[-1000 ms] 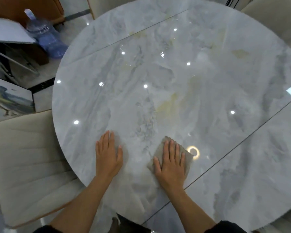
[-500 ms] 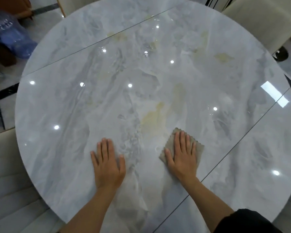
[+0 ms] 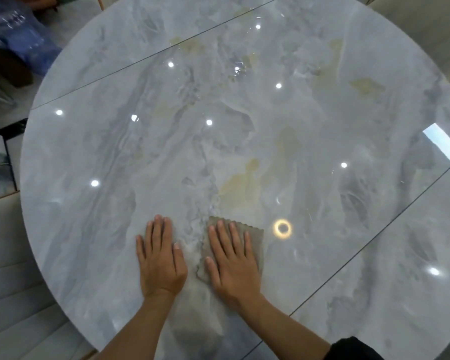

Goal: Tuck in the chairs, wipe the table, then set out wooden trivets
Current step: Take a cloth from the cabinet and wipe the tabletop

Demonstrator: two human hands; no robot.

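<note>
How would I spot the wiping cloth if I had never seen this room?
Find the big round marble table, then look at its near edge where two hands lie flat. The cloth is the small grey-brown square under the right hand, its zigzag edge showing past the fingertips. The left hand beside it presses bare marble.

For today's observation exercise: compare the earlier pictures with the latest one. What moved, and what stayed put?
The right hand slid the grey cloth leftward, closing on the left hand. Unchanged: both palms flat on the marble table, left hand bare, no trivets out.
</note>
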